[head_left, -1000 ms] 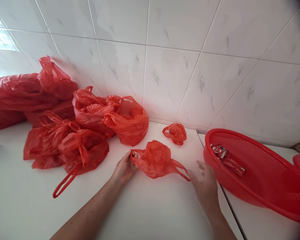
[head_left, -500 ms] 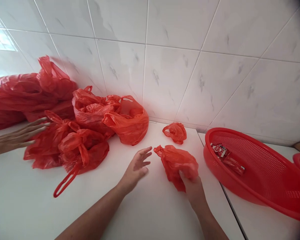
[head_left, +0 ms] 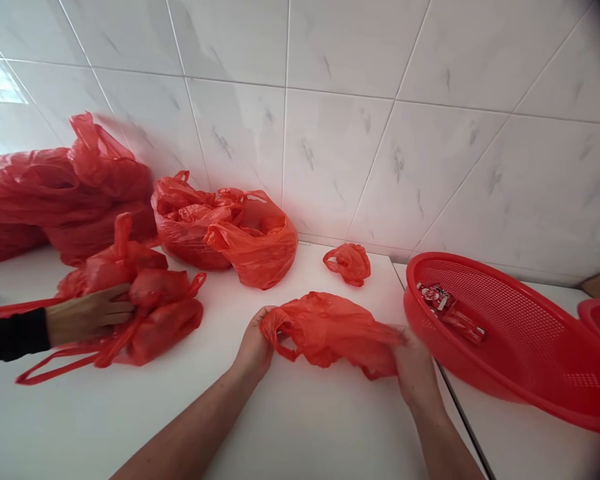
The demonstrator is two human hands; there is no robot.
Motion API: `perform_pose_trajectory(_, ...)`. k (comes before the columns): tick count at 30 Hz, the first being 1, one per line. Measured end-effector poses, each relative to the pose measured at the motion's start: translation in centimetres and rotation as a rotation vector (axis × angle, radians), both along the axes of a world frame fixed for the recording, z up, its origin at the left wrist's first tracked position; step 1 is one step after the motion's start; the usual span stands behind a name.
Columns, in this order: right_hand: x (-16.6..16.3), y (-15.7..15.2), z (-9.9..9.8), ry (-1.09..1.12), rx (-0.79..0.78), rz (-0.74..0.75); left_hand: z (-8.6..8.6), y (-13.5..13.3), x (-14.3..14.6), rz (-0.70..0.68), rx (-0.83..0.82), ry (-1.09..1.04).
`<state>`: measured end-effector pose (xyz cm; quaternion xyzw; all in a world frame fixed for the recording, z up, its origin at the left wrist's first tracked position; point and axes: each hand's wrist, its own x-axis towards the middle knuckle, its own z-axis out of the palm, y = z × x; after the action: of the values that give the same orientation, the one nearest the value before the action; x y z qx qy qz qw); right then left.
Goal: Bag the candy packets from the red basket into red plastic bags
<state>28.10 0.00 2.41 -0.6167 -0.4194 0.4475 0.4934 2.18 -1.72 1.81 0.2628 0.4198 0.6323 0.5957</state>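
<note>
I judge the step in hand to be spreading this red bag (head_left: 330, 327) lengthwise, with 1 end at each of my 2 hands. My left hand (head_left: 253, 347) has its grip pinching the bag beside a loop handle; my right hand (head_left: 419, 367) is at the other end, but blur covers its fingers, so I cannot tell how firmly that grip closes. The next move, as I read it, calls for evening out the folds without tearing the film, the left pinch holding while the right finds the edge.

The bag is over the bench (head_left: 300, 427), in front of a small crumpled bag (head_left: 349, 265) and left of the red basket (head_left: 463, 363). It looks thin, glossy and see-through in places, wrinkled across the middle and bunched at the right, with the loop hanging open at the left.
</note>
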Motion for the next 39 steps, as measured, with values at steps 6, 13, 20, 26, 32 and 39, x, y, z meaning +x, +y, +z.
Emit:
perform_pose_trajectory(6, -0.4, -2.3, 2.3, -0.531, 0.461, -0.072, 0.6, -0.8, 0.8, -0.048, -0.02, 0.008)
perform_pose_trajectory(13, -4.3, -7.6, 4.2, -0.817, 1.103, 0.063, 0.8, -0.9, 1.2, -0.081, 0.002, 0.017)
perform_pose_trajectory(20, -6.1, -3.9, -0.4, -0.97, 0.457, 0.322, 1.4, -1.2, 1.7, -0.297, -0.03, -0.031)
perform_pose_trajectory(26, -4.7, -1.9, -1.3, -1.001, 0.173, 0.436, 1.3, 0.3, -1.7, -0.252, -0.124, -0.146)
perform_pose_trajectory(32, -4.7, -2.4, -0.1, -0.855, 0.107, 0.519, 3.5, -2.3, -4.4, -0.059, -0.046, 0.098)
perform_pose_trajectory(39, -5.9, -3.1, 1.6, -0.81, 0.176, 0.627, 9.4, -8.4, 0.1, -0.394, 0.787, 0.804)
